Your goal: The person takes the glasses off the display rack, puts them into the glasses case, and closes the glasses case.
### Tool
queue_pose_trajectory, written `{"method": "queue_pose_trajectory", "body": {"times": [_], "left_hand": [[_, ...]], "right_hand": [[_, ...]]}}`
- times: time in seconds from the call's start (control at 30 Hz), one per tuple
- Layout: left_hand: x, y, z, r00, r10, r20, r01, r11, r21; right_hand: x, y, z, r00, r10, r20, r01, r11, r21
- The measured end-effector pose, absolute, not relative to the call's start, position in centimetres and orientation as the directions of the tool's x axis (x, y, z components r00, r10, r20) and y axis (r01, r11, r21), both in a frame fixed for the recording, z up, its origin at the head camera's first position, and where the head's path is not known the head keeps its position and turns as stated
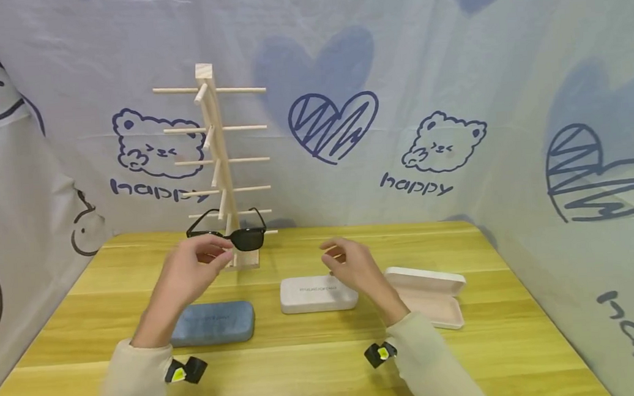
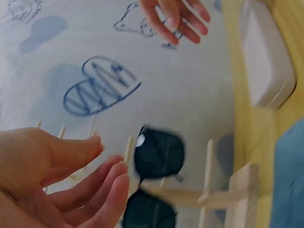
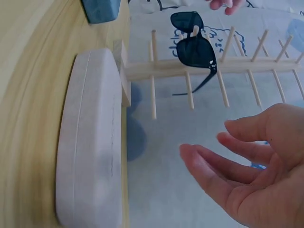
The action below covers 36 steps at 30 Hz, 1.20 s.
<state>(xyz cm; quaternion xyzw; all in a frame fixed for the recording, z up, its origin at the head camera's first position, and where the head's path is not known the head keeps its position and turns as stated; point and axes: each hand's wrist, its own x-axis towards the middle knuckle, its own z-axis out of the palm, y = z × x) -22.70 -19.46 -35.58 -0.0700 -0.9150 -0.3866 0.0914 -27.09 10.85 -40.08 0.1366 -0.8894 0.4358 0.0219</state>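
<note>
Black sunglasses (image 1: 249,239) (image 3: 196,51) sit low on a wooden rack (image 1: 204,73), supported by its front peg, with the temples pointing back. My left hand (image 1: 186,268) is just in front of their left lens and partly covers it in the head view. In the left wrist view a gap shows between its thumb and loosely bent fingers, with nothing held. My right hand (image 1: 357,266) hovers over the right end of a closed white glasses case (image 1: 315,296), apart from it in the right wrist view (image 3: 89,142). Its fingers are loosely bent around empty space.
A closed blue glasses case (image 1: 215,325) lies beneath my left wrist. To the right, an open white glasses case (image 1: 441,312) lies beside my right forearm. A printed cloth (image 1: 330,68) hangs behind the wooden table (image 1: 307,376). The rack's pegs stick out sideways and forward.
</note>
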Motion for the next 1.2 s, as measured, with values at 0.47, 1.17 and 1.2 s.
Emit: {"method": "queue_pose_trajectory", "body": {"times": [0.47,1.17,1.2], "left_hand": [[-24.9,-25.9,-36.4,-0.949,-0.172,0.263,0.079,0.678,0.731],[-27.7,-26.6,-38.2,-0.975,-0.137,0.176,0.07,0.562,0.824],[-27.7,-26.5,-38.2,-0.974,-0.137,0.178,0.071,0.562,0.824]], "right_hand": [[-29.0,6.4,-40.5,-0.941,-0.281,0.19,-0.307,0.472,-0.826],[-30.7,1.5,-39.0,-0.915,-0.355,0.193,-0.331,0.386,-0.861],[-30.7,1.4,-39.0,-0.915,-0.354,0.193,-0.33,0.384,-0.862]]}}
